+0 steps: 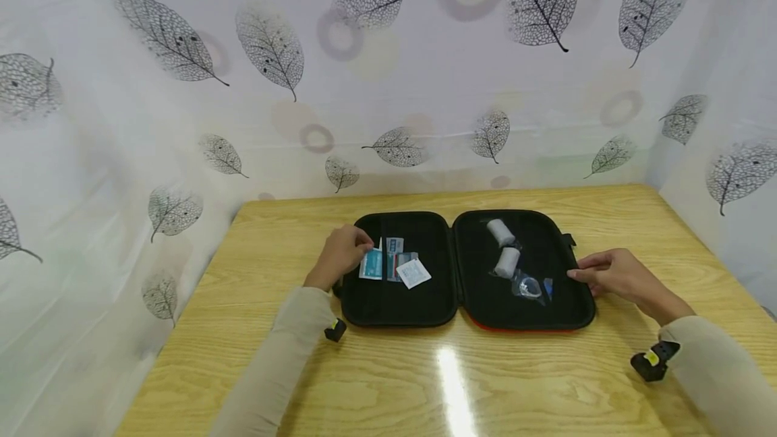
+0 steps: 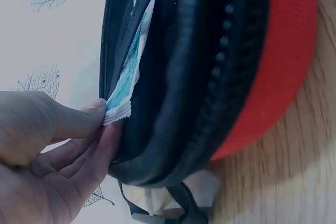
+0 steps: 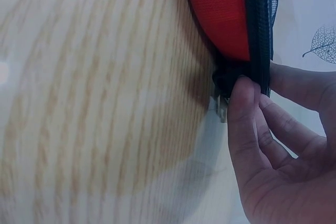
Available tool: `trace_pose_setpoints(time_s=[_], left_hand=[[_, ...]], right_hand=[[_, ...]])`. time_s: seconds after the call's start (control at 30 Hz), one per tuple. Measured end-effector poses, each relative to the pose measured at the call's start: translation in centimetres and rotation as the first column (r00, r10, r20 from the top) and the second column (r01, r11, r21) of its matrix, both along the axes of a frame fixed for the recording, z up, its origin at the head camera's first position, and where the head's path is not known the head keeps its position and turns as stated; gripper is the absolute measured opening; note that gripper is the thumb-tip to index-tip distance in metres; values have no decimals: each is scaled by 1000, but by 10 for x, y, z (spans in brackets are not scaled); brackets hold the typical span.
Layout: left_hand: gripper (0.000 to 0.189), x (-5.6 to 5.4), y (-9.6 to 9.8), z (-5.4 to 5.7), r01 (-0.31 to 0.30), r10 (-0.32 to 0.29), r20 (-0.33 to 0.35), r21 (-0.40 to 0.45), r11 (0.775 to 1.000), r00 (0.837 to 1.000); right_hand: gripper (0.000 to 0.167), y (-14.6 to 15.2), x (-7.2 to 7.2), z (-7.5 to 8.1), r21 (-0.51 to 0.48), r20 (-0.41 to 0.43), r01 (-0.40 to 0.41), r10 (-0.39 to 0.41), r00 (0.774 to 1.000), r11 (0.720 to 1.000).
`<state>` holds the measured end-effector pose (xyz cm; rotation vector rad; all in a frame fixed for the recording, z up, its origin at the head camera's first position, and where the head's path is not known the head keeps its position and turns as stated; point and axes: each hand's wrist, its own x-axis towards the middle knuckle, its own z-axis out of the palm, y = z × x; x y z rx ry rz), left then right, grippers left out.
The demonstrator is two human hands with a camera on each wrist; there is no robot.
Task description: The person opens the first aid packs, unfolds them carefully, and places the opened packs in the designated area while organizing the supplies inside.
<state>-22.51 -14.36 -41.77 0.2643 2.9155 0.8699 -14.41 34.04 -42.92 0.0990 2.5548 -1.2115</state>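
A black case (image 1: pixel 419 305) with a red outer shell (image 2: pixel 283 61) lies unfolded on the table. In its left half, my left hand (image 1: pixel 342 253) pinches the crimped white edge of a teal-and-white packet (image 2: pixel 126 85) between thumb and fingers. A black elastic strap (image 1: pixel 384 302) crosses over that packet. Beside it lie a blue-grey packet (image 1: pixel 396 245) and a white square sachet (image 1: pixel 414 274). At the right half's outer edge, my right hand (image 1: pixel 619 280) grips the zippered rim (image 3: pixel 259 35) with thumb and fingers.
Two white rolls (image 1: pixel 506 263) in clear wrap lie in the case's right half, with a clear bag holding a ring-shaped item (image 1: pixel 529 287) and a small blue piece (image 1: pixel 549 288). A wooden table (image 1: pixel 376 383) lies beneath. A leaf-patterned curtain (image 1: pixel 425 86) hangs behind.
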Motion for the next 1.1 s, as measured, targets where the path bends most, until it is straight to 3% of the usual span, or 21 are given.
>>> trace_pose_setpoints(time_s=[0.67,1.1], left_hand=[[15,0,12,-5,14,-14,7,46,999,1000],[17,2,15,-10,-2,-10,104,116,993,994]], right_hand=[[69,0,0,0,4,2,14,-14,1000,1000],[68,-1,0,0,2,-2,14,-14,1000,1000]])
